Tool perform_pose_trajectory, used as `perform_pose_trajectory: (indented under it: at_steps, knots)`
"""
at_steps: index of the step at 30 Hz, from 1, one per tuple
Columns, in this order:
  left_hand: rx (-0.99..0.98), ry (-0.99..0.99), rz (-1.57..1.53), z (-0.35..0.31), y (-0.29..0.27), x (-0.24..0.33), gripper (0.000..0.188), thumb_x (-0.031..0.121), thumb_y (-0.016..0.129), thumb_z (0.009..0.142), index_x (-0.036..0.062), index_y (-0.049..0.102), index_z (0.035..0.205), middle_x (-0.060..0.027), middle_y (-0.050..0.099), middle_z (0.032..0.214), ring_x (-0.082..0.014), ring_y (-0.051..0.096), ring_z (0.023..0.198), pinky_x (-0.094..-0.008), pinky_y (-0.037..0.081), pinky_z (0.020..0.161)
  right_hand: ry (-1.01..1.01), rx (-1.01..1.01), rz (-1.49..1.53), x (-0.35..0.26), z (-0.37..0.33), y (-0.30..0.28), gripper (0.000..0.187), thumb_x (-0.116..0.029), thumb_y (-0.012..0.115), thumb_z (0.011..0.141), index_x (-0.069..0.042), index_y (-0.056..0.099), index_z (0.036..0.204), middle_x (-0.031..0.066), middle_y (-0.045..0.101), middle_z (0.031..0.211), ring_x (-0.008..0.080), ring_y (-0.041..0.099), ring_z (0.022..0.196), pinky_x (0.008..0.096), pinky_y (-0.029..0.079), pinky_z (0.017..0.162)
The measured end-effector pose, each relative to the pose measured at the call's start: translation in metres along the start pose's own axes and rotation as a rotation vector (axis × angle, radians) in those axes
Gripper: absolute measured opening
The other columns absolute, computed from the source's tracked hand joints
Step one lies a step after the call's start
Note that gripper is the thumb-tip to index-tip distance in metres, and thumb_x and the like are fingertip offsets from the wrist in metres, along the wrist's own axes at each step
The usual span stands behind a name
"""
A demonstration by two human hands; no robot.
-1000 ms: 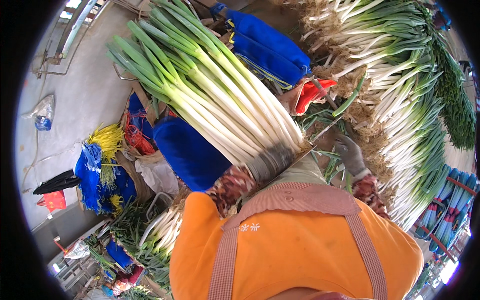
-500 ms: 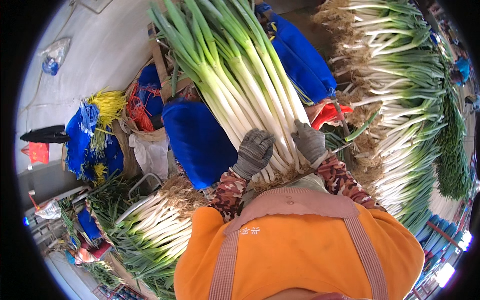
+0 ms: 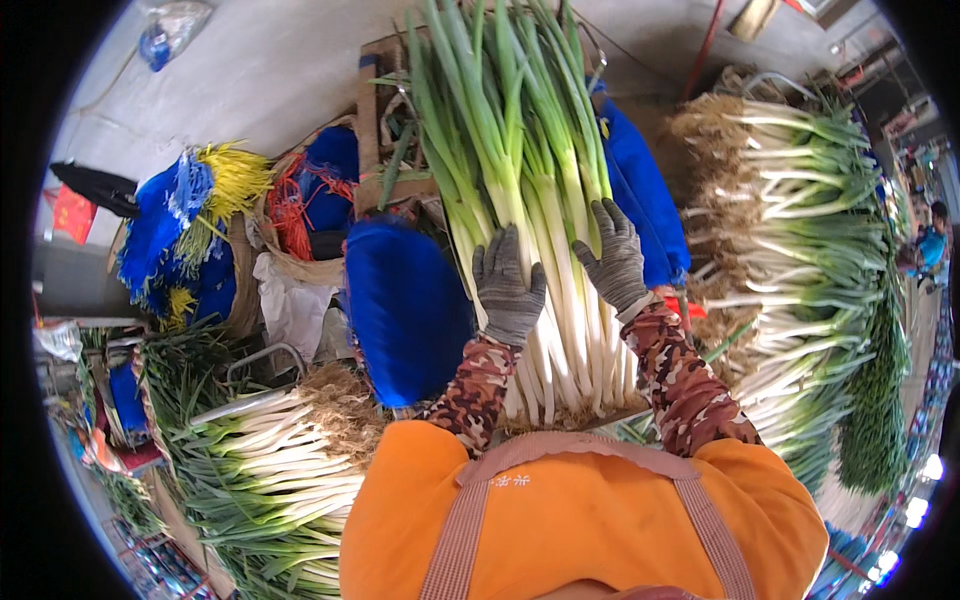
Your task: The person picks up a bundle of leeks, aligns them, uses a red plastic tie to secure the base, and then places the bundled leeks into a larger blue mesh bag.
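Observation:
A thick bundle of long green onions (image 3: 555, 290) lies in front of me, root ends toward my body and green leaves pointing away. My left hand (image 3: 510, 290), in a grey knit glove, rests on the left side of the white stalks, fingers extended and slightly apart. On the right side, my gloved right hand (image 3: 615, 258) lies against the stalks near where they turn green, its fingers spread. Neither hand is closed around a stalk. Blue padded cloths (image 3: 405, 310) flank the bundle on both sides.
A tall pile of green onions (image 3: 800, 260) stands at the right, roots facing inward. Another pile (image 3: 290, 470) lies at the lower left. Sacks hold blue cloth with yellow ties (image 3: 230, 180) and red ties (image 3: 290, 215). A person (image 3: 932, 250) is at the far right.
Both hands have slid away from the root ends, farther up the stalks toward the leaves. Their fingers are more spread. The view has also shifted, so the bundle appears more upright.

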State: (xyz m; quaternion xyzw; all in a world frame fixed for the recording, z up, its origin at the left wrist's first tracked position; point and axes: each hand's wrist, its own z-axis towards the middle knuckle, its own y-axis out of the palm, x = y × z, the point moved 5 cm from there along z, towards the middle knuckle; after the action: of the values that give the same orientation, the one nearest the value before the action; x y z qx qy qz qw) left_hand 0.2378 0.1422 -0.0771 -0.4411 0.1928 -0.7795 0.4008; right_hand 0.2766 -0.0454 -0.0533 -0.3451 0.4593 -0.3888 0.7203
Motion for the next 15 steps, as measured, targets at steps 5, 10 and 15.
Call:
perform_pose_trajectory:
  at_steps: [5, 10, 15]
  knots:
    - [-0.059, -0.35, -0.281, 0.014, -0.019, -0.047, 0.053, 0.02, 0.07, 0.084, -0.0007, 0.054, 0.13, -0.016, 0.066, 0.108, -0.0267, 0.065, 0.093, -0.0423, 0.048, 0.094, -0.173, -0.108, -0.101, -0.06, 0.041, 0.027, 0.07, -0.027, 0.072, 0.081, -0.005, 0.043, 0.14, 0.0214, 0.04, 0.144, 0.0398, 0.035, 0.135, 0.0491, 0.028, 0.112]
    - [0.073, -0.581, -0.829, 0.02, -0.032, -0.037, 0.051, 0.015, 0.064, 0.094, -0.0046, 0.047, 0.137, -0.0135, 0.068, 0.108, -0.0133, 0.066, 0.092, -0.0281, 0.053, 0.081, -0.211, -0.079, -0.152, -0.056, 0.041, 0.04, 0.068, -0.017, 0.065, 0.081, -0.004, 0.041, 0.142, 0.0209, 0.041, 0.145, 0.04, 0.034, 0.137, 0.0524, 0.024, 0.115]
    - [-0.073, -0.489, -0.613, 0.02, 0.02, -0.015, 0.054, 0.014, 0.063, 0.095, -0.0013, 0.042, 0.142, -0.0102, 0.065, 0.101, -0.0121, 0.062, 0.081, -0.0262, 0.052, 0.074, -0.24, -0.035, -0.13, -0.052, 0.042, 0.04, 0.06, -0.018, 0.061, 0.083, -0.004, 0.045, 0.14, 0.021, 0.043, 0.144, 0.0382, 0.033, 0.138, 0.0524, 0.023, 0.115]
